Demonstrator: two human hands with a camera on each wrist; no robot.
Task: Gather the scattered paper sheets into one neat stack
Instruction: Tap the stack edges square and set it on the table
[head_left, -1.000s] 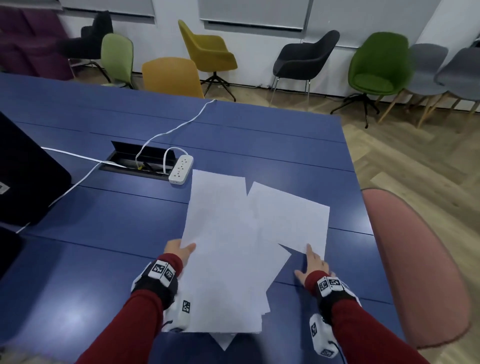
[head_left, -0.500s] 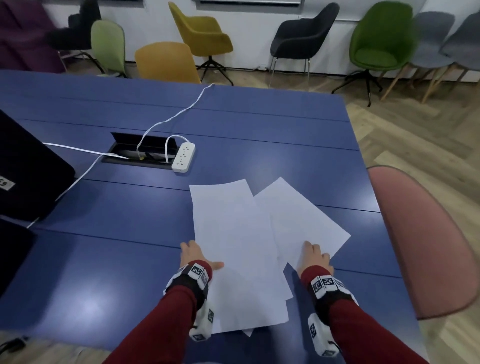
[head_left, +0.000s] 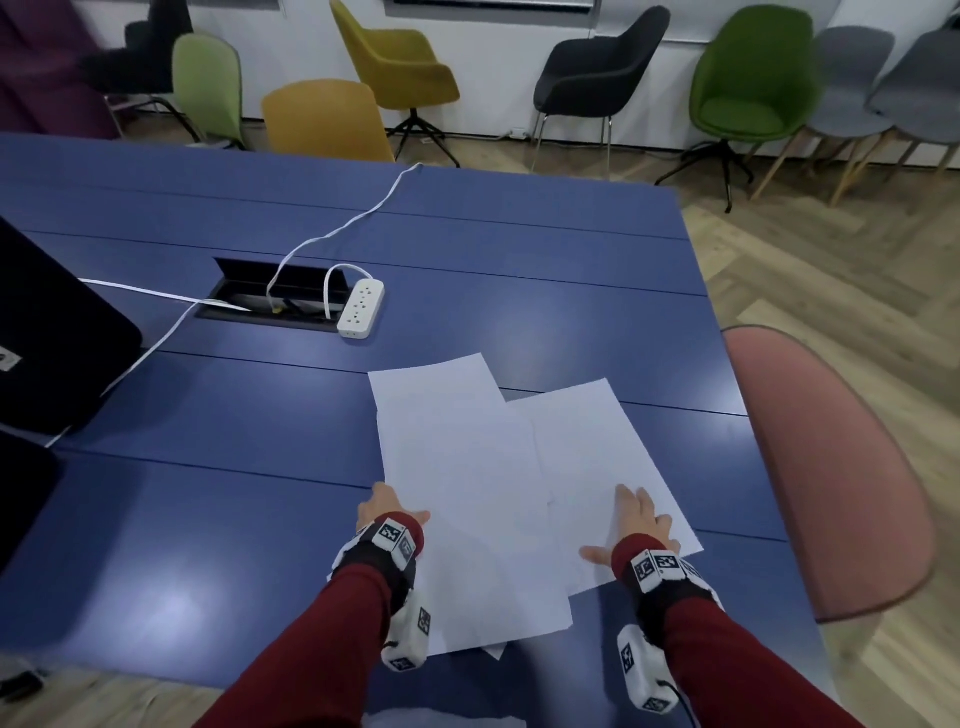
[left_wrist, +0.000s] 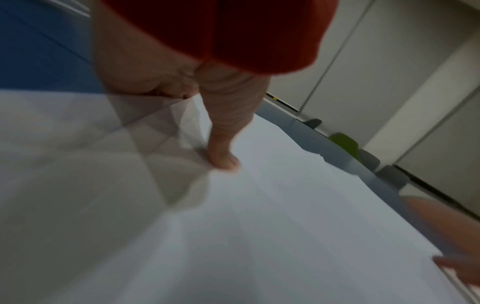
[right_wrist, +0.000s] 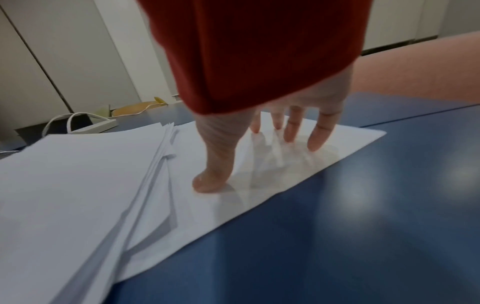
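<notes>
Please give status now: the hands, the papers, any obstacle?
Left hand grips main pile edge. Right hand flat on offset sheet. Stack not squared. Nothing in the way.

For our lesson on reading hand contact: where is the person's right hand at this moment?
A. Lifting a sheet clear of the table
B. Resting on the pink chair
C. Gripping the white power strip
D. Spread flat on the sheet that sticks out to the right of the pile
D: the right hand has its fingers spread and straight, tips and thumb pressing on the right sheet, which lies flat on the blue table beside the pile.
</notes>
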